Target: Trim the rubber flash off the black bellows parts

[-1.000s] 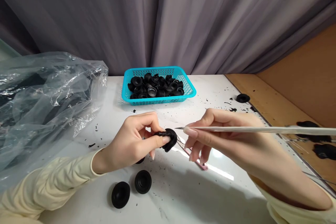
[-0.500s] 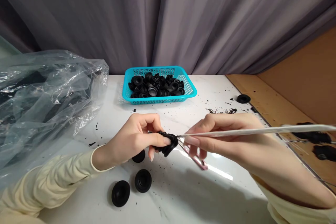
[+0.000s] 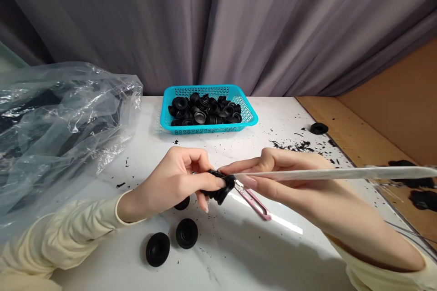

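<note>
Left hand (image 3: pixel 177 184): pinched tight on black ribbed rubbery piece (image 3: pixel 222 194), apparently steadying it | right hand (image 3: pixel 300 192): closed round slender white tool (image 3: pixel 327 174), tip at piece's right edge

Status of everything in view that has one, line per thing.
Left hand: closed on black part
Black part: pinched, in hand
Right hand: gripping pale tool
Pale tool: roughly level, tip at black part
Pink-handled tool: lying down, partly hidden
Blue basket: upright, holding black pieces
Plastic bag: crumpled
Table: scattered with black scraps
</note>
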A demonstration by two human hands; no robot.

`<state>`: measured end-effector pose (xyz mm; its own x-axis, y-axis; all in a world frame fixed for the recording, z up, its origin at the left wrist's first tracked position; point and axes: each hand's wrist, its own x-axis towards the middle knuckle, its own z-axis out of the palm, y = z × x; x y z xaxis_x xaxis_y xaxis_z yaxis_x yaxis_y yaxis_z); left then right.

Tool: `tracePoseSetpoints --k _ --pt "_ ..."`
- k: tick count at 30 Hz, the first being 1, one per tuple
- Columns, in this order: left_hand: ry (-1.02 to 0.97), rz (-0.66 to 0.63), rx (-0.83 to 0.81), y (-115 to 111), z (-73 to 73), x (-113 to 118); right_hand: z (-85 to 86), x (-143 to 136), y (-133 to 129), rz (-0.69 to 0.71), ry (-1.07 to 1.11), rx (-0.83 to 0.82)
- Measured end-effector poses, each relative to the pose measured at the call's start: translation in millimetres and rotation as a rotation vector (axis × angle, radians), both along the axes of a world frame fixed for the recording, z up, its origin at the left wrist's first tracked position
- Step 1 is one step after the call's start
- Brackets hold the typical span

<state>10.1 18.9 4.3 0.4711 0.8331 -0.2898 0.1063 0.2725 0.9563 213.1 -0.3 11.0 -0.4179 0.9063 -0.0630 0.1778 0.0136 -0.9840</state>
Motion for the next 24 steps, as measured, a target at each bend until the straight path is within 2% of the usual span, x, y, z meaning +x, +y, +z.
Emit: tracePoseSetpoints --k 4,10,16,24 --pt "0.011 0.009 -0.01 0.0 0.0 0.6 0.9 -0.1 -0.7 -0.009 -0.013 -0.012" --pt "0.026 -0.001 -0.003 0.4 -0.2 1.4 2.1 -1.5 -3.7 -0.12 -0.019 -0.034" --pt "0.05 0.0 -0.007 -0.4 0.0 1.6 0.6 0.2 -3.5 -0.073 -0.048 -0.051" --pt "0.042 0.004 -0.009 0.1 -0.7 1.2 -2.4 0.5 -1.9 -0.076 -0.033 -0.03"
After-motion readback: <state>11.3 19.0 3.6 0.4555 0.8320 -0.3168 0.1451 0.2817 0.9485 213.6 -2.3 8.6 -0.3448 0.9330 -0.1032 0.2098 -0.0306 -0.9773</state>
